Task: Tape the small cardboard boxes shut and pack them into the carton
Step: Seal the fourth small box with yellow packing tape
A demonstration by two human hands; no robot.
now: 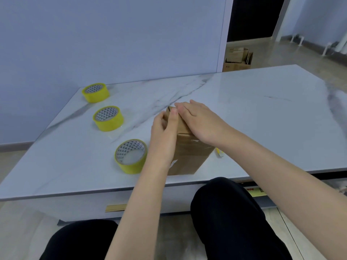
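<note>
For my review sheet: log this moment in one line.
step: closing flaps | left hand: grips cardboard box | right hand: flat on its top | tape rolls: three on table, left of box

Cool, bluish, even light falls here, moderately bright, and shadows are soft-edged. The glossy surface [262, 109] carries a broad pale sheen beyond and right of the cardboard box [187, 162], whose near face sits in soft shade. Left of the box, the tape rolls [110, 124] cast only weak shadows. Far above-right of the box a doorway [251, 17] is black. Detail is soft throughout; the surface's near edge bows with wide-angle distortion.
</note>
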